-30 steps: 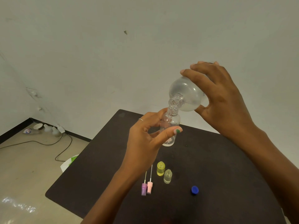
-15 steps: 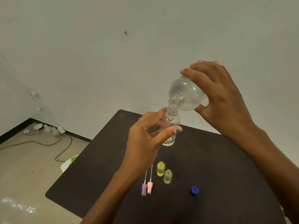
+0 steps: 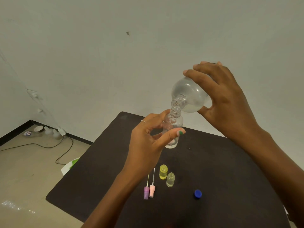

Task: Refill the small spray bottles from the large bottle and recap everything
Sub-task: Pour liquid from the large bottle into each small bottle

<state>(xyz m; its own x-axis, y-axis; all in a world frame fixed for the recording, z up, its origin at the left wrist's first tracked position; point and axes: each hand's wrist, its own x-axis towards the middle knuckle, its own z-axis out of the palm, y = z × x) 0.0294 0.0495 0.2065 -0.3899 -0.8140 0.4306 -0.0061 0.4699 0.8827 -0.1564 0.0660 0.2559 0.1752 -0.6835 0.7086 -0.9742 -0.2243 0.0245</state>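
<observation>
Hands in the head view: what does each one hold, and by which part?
The right hand grips the tilted large bottle around its body. The left hand pinches the small clear bottle by its side.

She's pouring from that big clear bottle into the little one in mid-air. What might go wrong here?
1. The large clear bottle in the right hand meets the small clear bottle neck to neck; a slight wobble could spill liquid onto the dark table.
2. The left hand holds the small bottle unsupported above the table, so it may slip or overflow.
</observation>
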